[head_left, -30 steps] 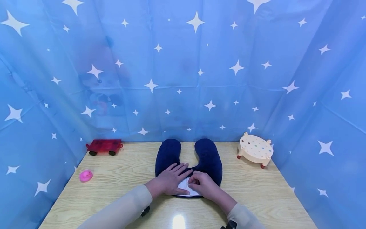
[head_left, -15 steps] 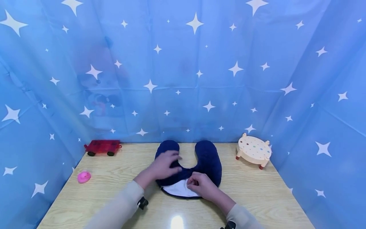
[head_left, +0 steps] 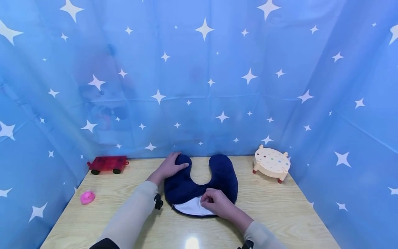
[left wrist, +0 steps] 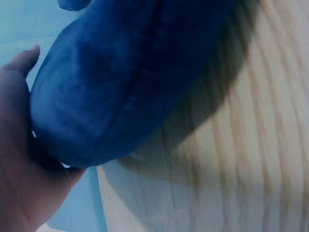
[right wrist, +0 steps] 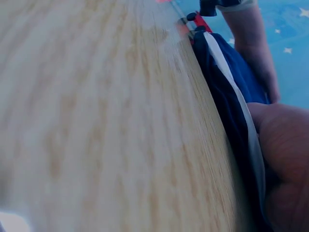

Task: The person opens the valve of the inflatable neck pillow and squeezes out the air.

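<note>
1. U-shaped pillow, navy: lies on the counter at centre, curved base towards the person, both lobes pointing at the curtain.
2. White inner panel: exposed at the pillow's base, bordered by a dark edge along the front.
3. Right hand: fingers curled and drawn together over the opening, apparently pinching the pillow's fabric; cover or white layer cannot be told, as the fingertips are hidden in the right wrist view.
4. Left hand: cups the far end of the left lobe, thumb on top, fingers around the outer side.
5. Progress, as judged: partway. Opening parted across much of the base; nothing drawn out of it; cover not closed over the white.
6. Obstruction: the right hand masks the right end of the opening.
7. Counter: pale wood grain, one bright reflection near the front.
8. Red wagon: back left, black wheels.
9. Pink toy: left edge, nearer than the wagon.
10. Cream stand: back right, dotted top, red-tipped legs; like both toys, well apart from the pillow.
11. Curtain: blue, white stars, behind and at both sides.
</note>
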Motion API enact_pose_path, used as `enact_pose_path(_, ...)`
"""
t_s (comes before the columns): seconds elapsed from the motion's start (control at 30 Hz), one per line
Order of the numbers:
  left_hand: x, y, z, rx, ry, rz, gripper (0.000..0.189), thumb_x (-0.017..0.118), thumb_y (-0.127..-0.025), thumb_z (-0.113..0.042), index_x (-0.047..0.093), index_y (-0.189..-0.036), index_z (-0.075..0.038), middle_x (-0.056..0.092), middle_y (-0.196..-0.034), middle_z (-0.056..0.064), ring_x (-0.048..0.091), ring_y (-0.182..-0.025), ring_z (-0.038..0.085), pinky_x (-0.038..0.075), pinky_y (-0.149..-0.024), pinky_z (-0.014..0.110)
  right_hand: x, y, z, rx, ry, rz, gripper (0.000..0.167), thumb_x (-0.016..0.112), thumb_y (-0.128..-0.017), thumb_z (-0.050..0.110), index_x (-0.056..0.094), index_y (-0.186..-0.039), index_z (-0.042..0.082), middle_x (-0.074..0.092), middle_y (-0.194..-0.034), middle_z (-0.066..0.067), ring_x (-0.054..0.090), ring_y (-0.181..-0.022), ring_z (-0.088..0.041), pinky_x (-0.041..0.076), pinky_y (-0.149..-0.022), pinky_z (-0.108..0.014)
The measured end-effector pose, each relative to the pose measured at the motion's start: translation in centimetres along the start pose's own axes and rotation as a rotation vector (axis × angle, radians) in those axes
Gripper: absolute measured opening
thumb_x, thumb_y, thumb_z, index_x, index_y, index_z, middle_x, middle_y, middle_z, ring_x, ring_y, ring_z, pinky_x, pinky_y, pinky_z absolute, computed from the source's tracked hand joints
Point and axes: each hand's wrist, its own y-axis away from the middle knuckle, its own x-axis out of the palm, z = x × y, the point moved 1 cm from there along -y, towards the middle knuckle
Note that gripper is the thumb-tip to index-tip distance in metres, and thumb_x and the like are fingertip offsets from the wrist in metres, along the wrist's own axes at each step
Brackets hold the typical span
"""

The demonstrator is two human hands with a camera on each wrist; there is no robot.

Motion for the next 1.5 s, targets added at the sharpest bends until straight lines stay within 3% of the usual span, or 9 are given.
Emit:
enact_pose_path(0.13,0.0,-0.2,0.4,-0.029,0.041,-0.048,0.080,0.069,-0.107,-0.055,0.047,-0.168,-0.008,0.040,-0.169,0.023,0.040,-0.156,0.046,0.034,-0.126,0.064,0.1,-0.2,0.1,-0.010,-0.010,0.002,0.009,0.084,-0.094,0.000,0.080,-0.093,0.008,0.063,-0.084,0.008,0.057,-0.075,0.001,0.051,-0.068,-0.019)
enact_pose_path(0.27,-0.5,0.0,0.4,-0.019,0.098,-0.115,0.065,0.072,-0.106,-0.052,0.060,-0.158,-0.013,0.048,-0.152,0.019,0.051,-0.142,0.043,0.040,-0.121,0.062,0.1,-0.2,0.3,-0.010,-0.014,0.011,0.008,0.084,-0.094,0.001,0.080,-0.093,0.008,0.063,-0.084,0.008,0.057,-0.076,0.001,0.050,-0.068,-0.018)
enact_pose_path(0.4,-1.1,0.2,-0.5,0.055,0.128,-0.144,0.048,0.076,-0.106,-0.045,0.069,-0.142,-0.015,0.052,-0.144,0.014,0.053,-0.138,0.038,0.041,-0.120,0.058,0.0,-0.1,0.3,-0.009,0.006,0.013,0.006,0.084,-0.094,0.001,0.081,-0.094,0.006,0.063,-0.085,0.007,0.057,-0.076,0.001,0.051,-0.068,-0.019)
enact_pose_path(0.57,-1.1,0.6,-2.4,0.197,0.117,-0.116,0.036,0.080,-0.104,-0.035,0.072,-0.132,-0.014,0.064,-0.142,0.010,0.055,-0.142,0.034,0.041,-0.121,0.055,-0.2,0.2,0.1,0.002,0.012,0.007,0.006,0.084,-0.094,0.001,0.081,-0.095,0.007,0.062,-0.085,0.007,0.057,-0.076,0.001,0.052,-0.068,-0.020)
enact_pose_path(0.83,0.3,2.0,-3.9,0.327,0.021,-0.037,0.047,0.078,-0.105,-0.028,0.065,-0.148,-0.013,0.062,-0.149,0.009,0.055,-0.144,0.032,0.043,-0.120,0.055,0.1,0.2,-0.3,0.004,0.001,0.002,0.010,0.084,-0.094,0.002,0.080,-0.092,0.011,0.061,-0.085,0.011,0.058,-0.076,0.002,0.053,-0.069,-0.020)
enact_pose_path(1.03,0.7,3.3,-4.4,0.416,-0.058,-0.036,0.047,0.079,-0.105,-0.027,0.067,-0.148,-0.015,0.060,-0.143,0.006,0.061,-0.133,0.029,0.049,-0.114,0.054,0.1,0.2,-0.3,-0.015,0.006,-0.013,0.010,0.084,-0.093,0.001,0.080,-0.092,0.010,0.060,-0.084,0.013,0.057,-0.075,0.002,0.052,-0.068,-0.020)
enact_pose_path(1.13,1.1,4.1,-4.4,0.448,-0.087,-0.037,0.048,0.079,-0.104,-0.027,0.066,-0.149,-0.017,0.058,-0.144,0.005,0.059,-0.135,0.029,0.049,-0.115,0.053,0.2,0.3,-0.4,-0.018,0.000,-0.012,0.009,0.083,-0.094,0.001,0.080,-0.092,0.009,0.059,-0.084,0.014,0.056,-0.074,0.003,0.051,-0.067,-0.019)
enact_pose_path(1.3,1.6,5.3,-3.9,0.468,-0.134,-0.033,0.053,0.079,-0.104,-0.028,0.062,-0.154,-0.021,0.052,-0.154,0.007,0.052,-0.144,0.031,0.046,-0.118,0.055,0.2,0.3,-0.4,-0.001,-0.010,-0.002,0.007,0.083,-0.094,0.001,0.080,-0.093,0.008,0.059,-0.084,0.014,0.057,-0.075,0.002,0.051,-0.068,-0.018)
enact_pose_path(1.5,2.0,6.1,-3.1,0.437,-0.090,-0.041,0.061,0.081,-0.102,-0.026,0.057,-0.158,-0.021,0.049,-0.160,0.009,0.048,-0.150,0.032,0.043,-0.122,0.057,0.1,0.3,-0.4,0.008,-0.003,-0.002,0.007,0.083,-0.094,0.002,0.081,-0.093,0.009,0.059,-0.084,0.014,0.056,-0.074,0.002,0.051,-0.068,-0.019)
